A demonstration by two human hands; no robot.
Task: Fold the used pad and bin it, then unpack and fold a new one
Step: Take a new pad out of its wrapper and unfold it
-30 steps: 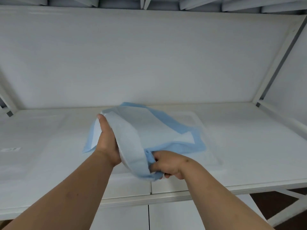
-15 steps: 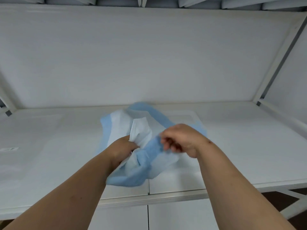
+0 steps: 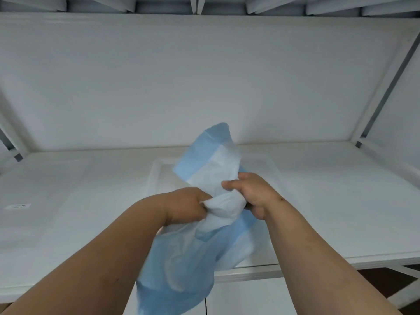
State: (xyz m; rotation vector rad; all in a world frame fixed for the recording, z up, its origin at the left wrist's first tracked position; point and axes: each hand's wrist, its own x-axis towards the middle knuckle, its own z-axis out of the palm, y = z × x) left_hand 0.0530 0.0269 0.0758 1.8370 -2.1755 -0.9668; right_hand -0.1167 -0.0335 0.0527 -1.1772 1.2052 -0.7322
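Observation:
A blue-and-white pad (image 3: 193,258) is bunched up in the air above the white table. My left hand (image 3: 186,205) grips its crumpled white middle from the left. My right hand (image 3: 250,192) grips the same bunch from the right, fingers curled round the fabric. One blue-edged end (image 3: 211,155) stands up behind my hands. The other, longer end hangs down between my forearms past the table's front edge.
A shallow white tray (image 3: 272,169) lies on the white table (image 3: 341,212) under the pad. A small label (image 3: 18,206) sits at the left. White walls close the back and the right side. The table's front edge (image 3: 250,273) runs below my hands.
The pad has come fully off the tray and is lifted. My hands have drawn together on its middle, and its lower end now hangs over the table edge.

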